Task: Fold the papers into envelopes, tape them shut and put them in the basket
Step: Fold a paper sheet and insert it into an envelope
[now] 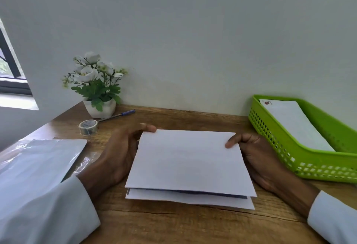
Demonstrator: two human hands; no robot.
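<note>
A white sheet of paper point(189, 160) lies folded over in front of me on the wooden table, its top layer a little short of the bottom edge. My left hand point(116, 154) grips its far left corner, thumb on top. Holding the far right corner is my right hand point(258, 156), thumb pressed on the sheet. A green plastic basket point(301, 158) stands at the right with a white envelope point(295, 124) inside. A roll of clear tape point(88, 126) sits at the back left.
A stack of paper in a clear plastic wrapper point(38, 162) lies at the left. A blue pen point(117, 115) and a white pot of flowers point(98, 89) stand by the wall behind the tape. The wall closes off the table's far edge.
</note>
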